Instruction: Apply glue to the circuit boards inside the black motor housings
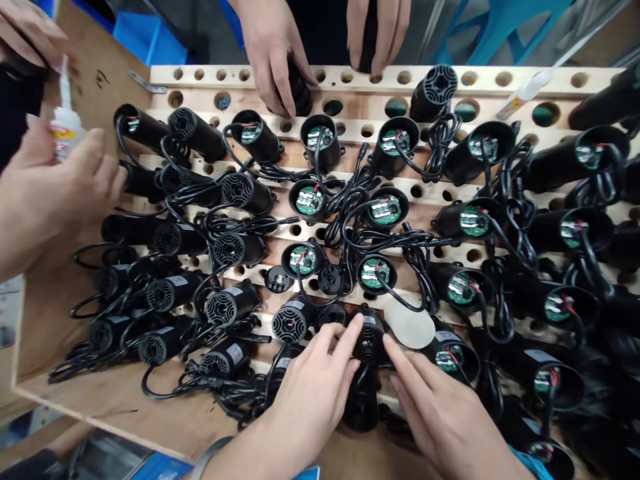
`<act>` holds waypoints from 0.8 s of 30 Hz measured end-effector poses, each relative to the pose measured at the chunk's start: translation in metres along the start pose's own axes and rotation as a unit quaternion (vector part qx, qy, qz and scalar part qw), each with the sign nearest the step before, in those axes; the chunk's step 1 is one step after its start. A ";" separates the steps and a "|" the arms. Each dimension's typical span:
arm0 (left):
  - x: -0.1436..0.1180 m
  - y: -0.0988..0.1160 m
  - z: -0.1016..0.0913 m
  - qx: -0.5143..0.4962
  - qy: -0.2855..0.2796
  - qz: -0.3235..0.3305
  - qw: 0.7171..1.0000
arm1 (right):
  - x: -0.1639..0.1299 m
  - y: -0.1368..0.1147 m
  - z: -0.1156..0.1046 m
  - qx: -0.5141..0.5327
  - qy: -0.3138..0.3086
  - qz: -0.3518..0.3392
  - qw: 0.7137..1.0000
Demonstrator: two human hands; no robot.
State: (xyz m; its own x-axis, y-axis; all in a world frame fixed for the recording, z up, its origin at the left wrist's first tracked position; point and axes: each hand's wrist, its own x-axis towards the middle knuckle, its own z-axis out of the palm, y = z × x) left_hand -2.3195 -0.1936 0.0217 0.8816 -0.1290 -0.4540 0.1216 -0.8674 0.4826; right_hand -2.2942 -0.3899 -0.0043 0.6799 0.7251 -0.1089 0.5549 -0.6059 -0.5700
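Note:
Near the front middle of the rack, a black cylindrical housing (pixel 370 331) with a pale label stands between my two hands. My left hand (pixel 320 380) presses its fingers on the left side of that housing. On the opposite side, the fingertips of my right hand (pixel 440 400) touch it, fingers fairly straight. The lower part of the housing is dark and partly hidden. Just behind my right hand lies a translucent round disc (pixel 411 323). Close by are a housing with a slotted cap (pixel 290 320) and an open housing with a green circuit board (pixel 376 272).
Rows of black housings with coiled cables fill the wooden rack (pixel 200 75). Across it, another person's hands (pixel 277 60) handle dark parts. At left, a co-worker's hand (pixel 55 180) holds a glue bottle (pixel 65 127). Another glue bottle (pixel 525 93) lies at back right.

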 end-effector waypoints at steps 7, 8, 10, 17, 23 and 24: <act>0.006 -0.004 0.001 -0.487 -0.128 -0.218 0.836 | 0.033 0.008 -0.007 -0.051 -0.025 0.012 0.998; 0.008 -0.004 0.004 -0.532 -0.124 -0.245 0.801 | 0.040 0.010 -0.008 -0.057 -0.038 0.015 0.998; 0.011 -0.003 0.011 -0.591 -0.117 -0.289 0.744 | 0.055 0.014 -0.013 -0.060 -0.078 0.018 0.995; 0.010 -0.003 0.023 -0.593 -0.107 -0.295 0.742 | 0.085 0.022 -0.025 -0.026 -0.226 0.048 0.973; 0.015 -0.003 0.021 -0.585 -0.131 -0.299 0.742 | 0.094 0.020 -0.024 0.045 -0.262 0.095 0.959; 0.015 -0.003 0.020 -0.579 -0.129 -0.297 0.748 | 0.095 0.019 -0.025 0.058 -0.262 0.101 0.958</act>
State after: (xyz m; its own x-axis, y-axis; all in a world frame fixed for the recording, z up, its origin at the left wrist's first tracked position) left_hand -2.3154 -0.2023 -0.0019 0.4160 -0.1050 -0.9033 0.9025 0.1699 0.3959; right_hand -2.2072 -0.3410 -0.0056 0.4168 0.6803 -0.6028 0.3598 -0.7325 -0.5779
